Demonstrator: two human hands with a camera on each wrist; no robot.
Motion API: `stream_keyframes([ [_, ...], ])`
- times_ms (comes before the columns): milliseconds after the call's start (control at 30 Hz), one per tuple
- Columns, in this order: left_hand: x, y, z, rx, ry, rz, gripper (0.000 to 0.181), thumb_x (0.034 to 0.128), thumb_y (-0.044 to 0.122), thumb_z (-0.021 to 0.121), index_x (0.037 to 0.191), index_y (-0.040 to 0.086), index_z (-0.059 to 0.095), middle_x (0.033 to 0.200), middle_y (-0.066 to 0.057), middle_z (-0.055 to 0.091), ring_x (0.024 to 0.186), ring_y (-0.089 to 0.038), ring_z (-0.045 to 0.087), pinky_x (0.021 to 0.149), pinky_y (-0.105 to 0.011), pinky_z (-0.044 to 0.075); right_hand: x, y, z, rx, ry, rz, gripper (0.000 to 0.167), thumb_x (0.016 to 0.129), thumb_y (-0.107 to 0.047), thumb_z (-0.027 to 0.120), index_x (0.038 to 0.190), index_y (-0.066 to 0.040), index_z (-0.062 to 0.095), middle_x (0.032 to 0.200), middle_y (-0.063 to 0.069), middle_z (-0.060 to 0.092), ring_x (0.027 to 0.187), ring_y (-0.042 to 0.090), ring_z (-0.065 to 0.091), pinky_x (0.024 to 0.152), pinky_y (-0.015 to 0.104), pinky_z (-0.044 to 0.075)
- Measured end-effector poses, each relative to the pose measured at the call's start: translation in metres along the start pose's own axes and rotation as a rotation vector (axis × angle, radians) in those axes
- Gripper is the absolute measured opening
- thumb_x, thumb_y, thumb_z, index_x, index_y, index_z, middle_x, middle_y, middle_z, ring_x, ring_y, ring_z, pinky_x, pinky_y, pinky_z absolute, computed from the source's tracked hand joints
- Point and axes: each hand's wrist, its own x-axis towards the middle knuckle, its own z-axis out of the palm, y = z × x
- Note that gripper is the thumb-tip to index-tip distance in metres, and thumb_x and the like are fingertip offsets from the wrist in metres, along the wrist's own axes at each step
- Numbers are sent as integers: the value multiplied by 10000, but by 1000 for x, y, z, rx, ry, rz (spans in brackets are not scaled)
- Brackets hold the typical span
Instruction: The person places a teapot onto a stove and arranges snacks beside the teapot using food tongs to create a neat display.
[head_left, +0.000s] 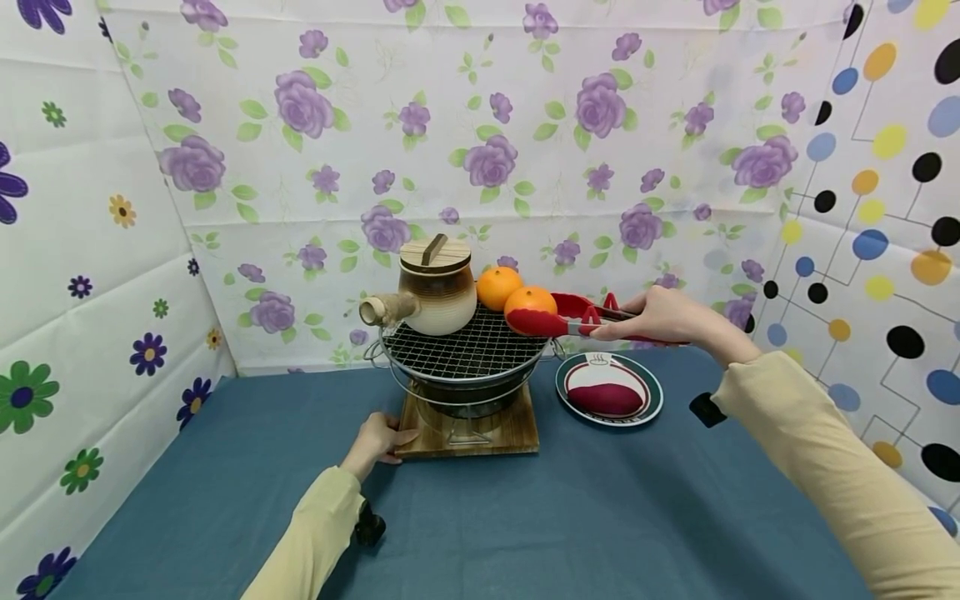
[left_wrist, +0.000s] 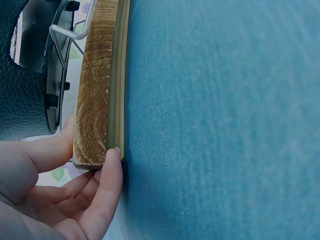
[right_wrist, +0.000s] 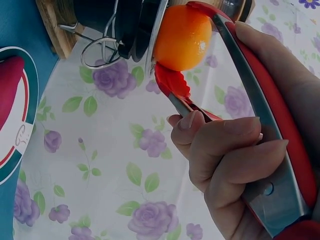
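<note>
Flowered wall cloth (head_left: 442, 92) (creased) backs a blue-covered table (head_left: 570, 517).

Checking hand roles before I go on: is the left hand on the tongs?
No, the left hand grips the wooden board, while the right hand holds the tongs.

The tongs (right_wrist: 250, 90) over there pair smooth, softly shining metal with matt red grips and ribbed red tips, while the orange (right_wrist: 182, 37) has a glossy, finely dimpled peel. I see rough, saw-lined grain along the wooden board (left_wrist: 92, 90), black pebbled texture on the stove body (left_wrist: 22, 105), and bare wire in the grill mesh (head_left: 480, 350). The pot (head_left: 442, 308) looks like ribbed ceramic under a grained wooden lid (head_left: 414, 256), and the tablecloth (left_wrist: 215, 125) is matt, woven stuff.
</note>
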Motion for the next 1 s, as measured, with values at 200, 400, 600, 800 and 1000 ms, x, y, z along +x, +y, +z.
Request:
stream_keyframes([
  [200,0,-1,0,9,-1,7,420,838,89,663,1122,-172,496,741,-147,501,552,-188,533,507,-328,541,-1,-2,1,-9,-13,15,595,665,-677,630,882,-127,700,524,-22,264,484,153,297,441,269,274],
  [400,0,1,0,12,3,12,402,837,76,661,1118,-165,504,704,-124,491,533,-175,522,496,-325,538,-3,-2,1,11,-8,17,539,677,-663,632,740,-128,640,518,-22,260,464,145,282,433,265,268],
  [600,0,1,0,13,3,0,412,835,72,662,1126,-167,496,744,-136,496,541,-182,523,494,-323,538,-3,-1,0,11,16,17,552,677,-659,636,644,-119,522,512,-14,288,455,148,318,428,253,283],
  [800,-1,1,-1,14,-1,4,437,839,68,656,1150,-178,472,780,-155,499,552,-193,528,500,-330,539,-5,-1,-4,45,19,26,576,681,-643,647,827,-86,647,514,-6,333,460,153,369,419,256,329],
  [1000,-2,2,-1,9,-1,9,408,842,69,652,1114,-183,483,844,-196,509,608,-232,570,513,-333,542,-7,2,-9,71,40,28,577,678,-647,645,837,-93,632,518,-12,343,473,160,384,438,269,326],
])
